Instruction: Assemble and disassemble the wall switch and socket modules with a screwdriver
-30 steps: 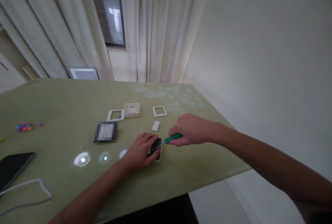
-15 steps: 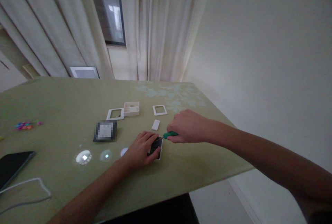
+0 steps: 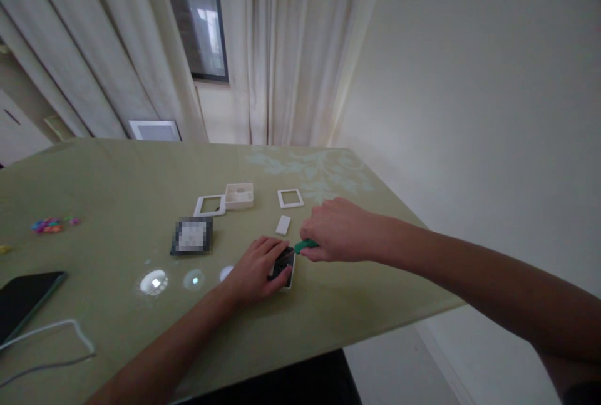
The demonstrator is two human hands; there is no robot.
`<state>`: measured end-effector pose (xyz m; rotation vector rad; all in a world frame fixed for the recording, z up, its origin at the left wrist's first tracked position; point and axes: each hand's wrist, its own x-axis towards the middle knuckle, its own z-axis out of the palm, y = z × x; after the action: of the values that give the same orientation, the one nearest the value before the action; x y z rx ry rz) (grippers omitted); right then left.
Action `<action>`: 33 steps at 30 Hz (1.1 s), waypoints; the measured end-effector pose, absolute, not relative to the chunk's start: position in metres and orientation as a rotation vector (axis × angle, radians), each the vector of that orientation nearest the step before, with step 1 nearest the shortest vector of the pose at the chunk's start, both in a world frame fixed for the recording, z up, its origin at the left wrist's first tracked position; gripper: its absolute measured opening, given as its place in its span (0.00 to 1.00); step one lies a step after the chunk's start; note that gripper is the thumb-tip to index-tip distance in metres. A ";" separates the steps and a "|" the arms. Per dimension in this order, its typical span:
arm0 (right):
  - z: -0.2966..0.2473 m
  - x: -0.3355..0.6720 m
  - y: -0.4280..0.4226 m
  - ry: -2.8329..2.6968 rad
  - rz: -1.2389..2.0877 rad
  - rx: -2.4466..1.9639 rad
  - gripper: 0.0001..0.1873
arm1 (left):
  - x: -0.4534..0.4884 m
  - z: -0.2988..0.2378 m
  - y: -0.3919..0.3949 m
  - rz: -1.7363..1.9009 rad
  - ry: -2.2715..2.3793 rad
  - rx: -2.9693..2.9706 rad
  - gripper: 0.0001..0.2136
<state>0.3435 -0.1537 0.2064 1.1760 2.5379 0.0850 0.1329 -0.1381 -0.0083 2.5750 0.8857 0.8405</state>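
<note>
Nearest, a cable (image 3: pixel 70 322) loops in on the left beside a dark slab (image 3: pixel 32 298). And here's the action: the left hand (image 3: pixel 256 273) pins the case (image 3: pixel 283 262) to the table (image 3: pixel 366 295), fingers and thumb closed around its black, white-rimmed face. In from the right comes the right hand (image 3: pixel 338 233), fingers wrapped tight on a green screwdriver (image 3: pixel 306 245), shaft slanting left onto the case. This looks like screw work; whether the tip is seated, I can't tell. The next move seems to want a firm left hand and a square, well-set tip. Beyond them: a black panel (image 3: pixel 192 236) left, a white tile (image 3: pixel 283 225), then the left frame (image 3: pixel 201 206) touching an open box (image 3: pixel 239 204), and the right frame (image 3: pixel 282 200) apart.
</note>
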 end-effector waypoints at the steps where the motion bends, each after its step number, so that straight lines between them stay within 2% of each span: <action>1: 0.207 0.343 -0.153 2.534 0.080 1.181 0.17 | 0.133 -0.008 -0.138 0.841 0.887 2.575 0.21; 21: 0.197 0.355 -0.153 2.475 -0.106 1.325 0.19 | 0.134 -0.007 -0.140 0.827 0.894 2.535 0.23; 27: 0.164 0.391 -0.148 2.578 -0.395 1.352 0.21 | 0.135 -0.009 -0.138 0.828 0.890 2.540 0.21; 33: 0.114 0.422 -0.154 2.690 -0.812 1.445 0.27 | 0.133 -0.004 -0.141 0.874 0.860 2.570 0.20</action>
<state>0.4218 -0.1536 0.1138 1.4449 2.6897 -0.8123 0.1328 -0.1406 -0.0039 2.5702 0.8602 0.8736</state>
